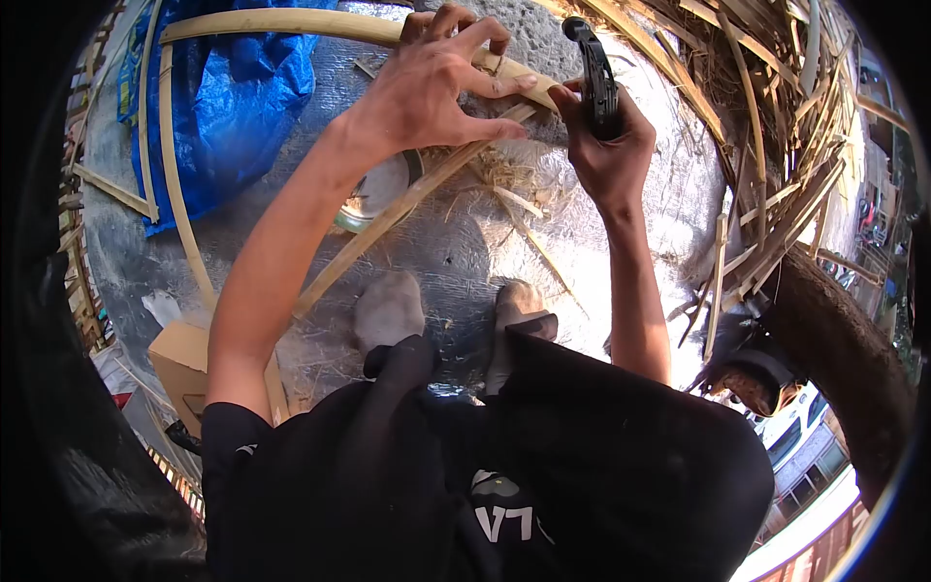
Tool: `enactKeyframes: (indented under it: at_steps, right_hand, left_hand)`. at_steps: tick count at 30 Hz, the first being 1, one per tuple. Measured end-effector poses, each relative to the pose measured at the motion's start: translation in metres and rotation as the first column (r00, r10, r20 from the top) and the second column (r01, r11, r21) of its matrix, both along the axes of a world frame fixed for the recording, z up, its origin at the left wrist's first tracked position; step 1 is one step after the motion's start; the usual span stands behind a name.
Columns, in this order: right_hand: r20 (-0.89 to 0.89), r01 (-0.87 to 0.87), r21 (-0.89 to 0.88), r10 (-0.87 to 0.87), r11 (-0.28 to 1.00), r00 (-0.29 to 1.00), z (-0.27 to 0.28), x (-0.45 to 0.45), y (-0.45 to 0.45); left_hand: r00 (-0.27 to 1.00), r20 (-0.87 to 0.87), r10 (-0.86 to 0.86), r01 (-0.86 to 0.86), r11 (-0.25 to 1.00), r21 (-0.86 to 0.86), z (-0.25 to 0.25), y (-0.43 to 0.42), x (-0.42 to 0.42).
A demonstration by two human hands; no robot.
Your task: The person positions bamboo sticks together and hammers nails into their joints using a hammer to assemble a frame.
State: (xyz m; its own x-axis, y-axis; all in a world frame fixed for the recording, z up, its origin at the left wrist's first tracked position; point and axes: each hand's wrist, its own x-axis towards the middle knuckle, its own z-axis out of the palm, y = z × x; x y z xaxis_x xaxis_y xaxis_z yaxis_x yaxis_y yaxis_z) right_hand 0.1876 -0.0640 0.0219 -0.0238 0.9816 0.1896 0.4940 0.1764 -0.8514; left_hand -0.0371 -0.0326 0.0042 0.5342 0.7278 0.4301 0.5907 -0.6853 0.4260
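Observation:
My left hand point(436, 92) is spread over a pale wooden strip point(281, 23) at the top, its fingertips on the strip near its right end. The thumb and index finger stand apart above a second strip point(388, 215), which slants down to the left from that end. In my right hand point(611, 145) is a black tool point(599, 82), apparently a hammer, held upright with the fingers wrapped round its handle. The tool is just right of where the two strips meet. Whether the strips are joined there is hidden.
A blue tarp point(242, 107) lies at the upper left beneath other strips. A round container point(383, 184) stands behind the slanting strip. Split wood point(776, 145) is heaped at the right beside a thick trunk point(844, 339). A cardboard box point(184, 359) is at the lower left.

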Motion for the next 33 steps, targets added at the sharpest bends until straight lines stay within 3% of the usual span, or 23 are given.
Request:
enactKeyframes:
  at_steps: [4,11,13,15,17,19,21,22,23,25,33]
  right_hand:
    - [0.035,0.039,-0.083,-0.036,0.996,0.999,0.004,-0.001,-0.004]
    - [0.086,0.001,-0.004,-0.001,1.0,0.996,-0.001,0.008,-0.003]
    - [-0.044,0.008,-0.199,-0.017,0.98,0.999,0.02,0.006,-0.012]
    - [0.027,0.043,-0.237,-0.037,0.97,0.999,0.027,0.012,-0.03]
    - [-0.265,0.014,-0.387,-0.125,0.922,0.956,0.028,0.021,-0.047]
    - [-0.234,-0.005,-0.385,-0.093,0.923,0.968,0.039,0.017,-0.053]
    - [0.181,0.154,-0.19,-0.12,0.97,0.976,0.047,0.007,-0.056]
    - [0.228,0.149,-0.021,-0.14,0.989,0.964,0.04,0.007,-0.051]
    - [0.227,0.157,-0.022,-0.148,0.987,0.963,0.039,0.007,-0.044]
    - [0.488,0.059,0.18,-0.141,0.982,0.861,0.045,0.006,-0.033]
    - [0.587,-0.004,0.18,-0.104,0.984,0.803,0.053,0.013,-0.031]
  left_hand:
    - [1.0,0.017,-0.024,0.024,0.999,-0.031,-0.002,0.001,-0.001]
    - [0.999,-0.046,-0.013,0.015,0.999,0.052,-0.003,0.002,-0.001]
    - [0.998,0.059,0.024,-0.022,0.999,-0.026,-0.01,-0.001,-0.002]
    - [0.998,0.061,0.033,-0.03,0.998,-0.047,-0.012,0.0,-0.002]
    - [0.995,0.068,0.07,-0.066,0.996,-0.054,-0.013,0.002,0.001]
    - [0.993,0.078,0.091,-0.089,0.996,-0.033,-0.009,0.003,0.004]
    - [0.991,0.085,0.103,-0.101,0.995,-0.024,-0.005,0.002,0.006]
    - [0.99,0.085,0.114,-0.11,0.993,-0.045,-0.004,0.002,0.007]
    - [0.989,0.085,0.124,-0.119,0.991,-0.061,-0.003,0.004,0.008]
    - [0.988,0.1,0.116,-0.11,0.992,-0.061,-0.003,0.004,0.009]
    - [0.983,0.096,0.156,-0.15,0.986,-0.068,-0.003,0.003,0.009]
